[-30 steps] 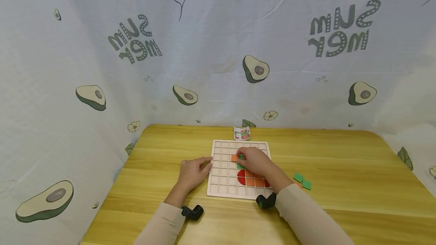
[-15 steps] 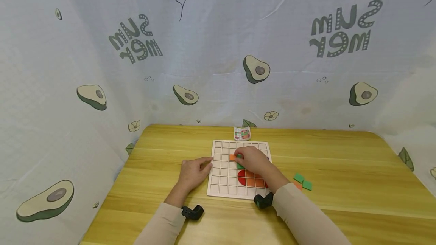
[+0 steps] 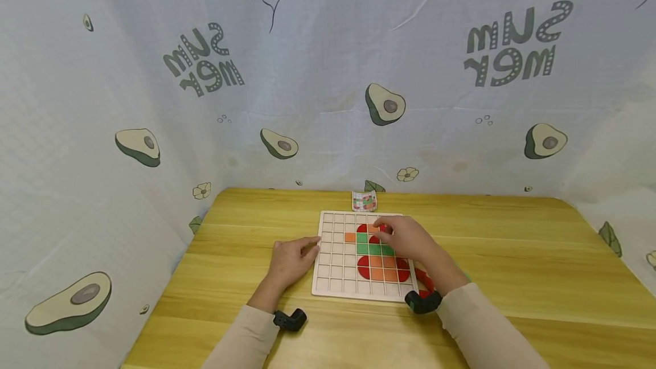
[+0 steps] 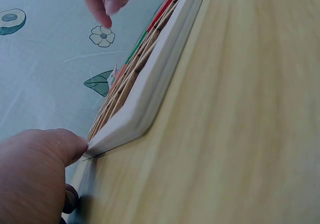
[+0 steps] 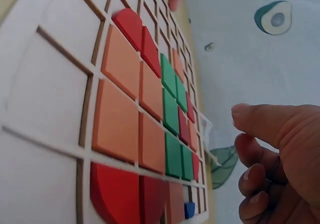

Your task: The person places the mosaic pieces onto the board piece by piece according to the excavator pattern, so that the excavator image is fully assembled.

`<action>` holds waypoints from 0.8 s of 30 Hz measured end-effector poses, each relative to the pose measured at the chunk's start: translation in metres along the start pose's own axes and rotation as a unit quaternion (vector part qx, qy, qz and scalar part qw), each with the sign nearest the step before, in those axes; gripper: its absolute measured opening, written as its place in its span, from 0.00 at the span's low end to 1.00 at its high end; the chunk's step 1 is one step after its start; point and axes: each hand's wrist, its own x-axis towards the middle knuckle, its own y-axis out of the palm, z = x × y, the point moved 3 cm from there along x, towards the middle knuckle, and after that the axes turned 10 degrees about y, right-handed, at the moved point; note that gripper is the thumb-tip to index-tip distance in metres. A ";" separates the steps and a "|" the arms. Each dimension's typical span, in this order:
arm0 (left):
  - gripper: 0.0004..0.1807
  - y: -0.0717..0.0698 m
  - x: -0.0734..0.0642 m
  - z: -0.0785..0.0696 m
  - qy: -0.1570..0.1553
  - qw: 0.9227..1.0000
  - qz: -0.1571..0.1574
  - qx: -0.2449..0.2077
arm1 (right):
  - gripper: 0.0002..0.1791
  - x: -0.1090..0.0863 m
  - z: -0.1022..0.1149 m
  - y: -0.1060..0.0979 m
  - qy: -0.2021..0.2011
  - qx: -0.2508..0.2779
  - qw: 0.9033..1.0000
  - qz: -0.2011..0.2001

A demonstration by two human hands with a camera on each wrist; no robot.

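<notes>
A pale wooden grid board (image 3: 333,278) lies on the table with red, orange and green tiles set in its cells. My left hand (image 3: 290,261) rests at the board's left edge, its fingertips touching the rim. In the left wrist view, a digit meets the board corner (image 4: 107,143). Over the upper right of the board hovers my right hand (image 3: 407,237); the right wrist view shows its fingers loosely bent with nothing between thumb and fingers. A lone orange tile (image 3: 350,237) sits left of the green tiles (image 3: 375,249). Larger orange tiles (image 5: 117,116) lie between red rounded ones.
Behind the board stands a small pattern card (image 3: 364,201). Loose red pieces (image 3: 424,281) lie on the table by the board's right edge, partly hidden by the right wrist. A green tile edge (image 3: 467,277) peeks past the forearm. A printed curtain (image 3: 328,73) hangs behind the table.
The orange tile shifted slightly left into its cell under my right fingers. My right hand then left it and moved right, uncovering green and red tiles. My left hand stayed put.
</notes>
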 end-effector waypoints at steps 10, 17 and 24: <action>0.16 0.000 0.000 0.000 0.000 1.000 -0.003 0.004 | 0.15 -0.035 -0.047 -0.028 0.014 0.009 1.000 -0.010; 0.16 -0.001 0.001 -0.002 0.002 1.000 -0.005 0.002 | 0.15 -0.066 -0.087 -0.039 0.004 0.004 1.000 -0.016; 0.16 0.000 -0.001 -0.002 0.003 1.000 -0.005 0.005 | 0.16 -0.083 -0.121 -0.042 0.052 0.014 0.999 0.009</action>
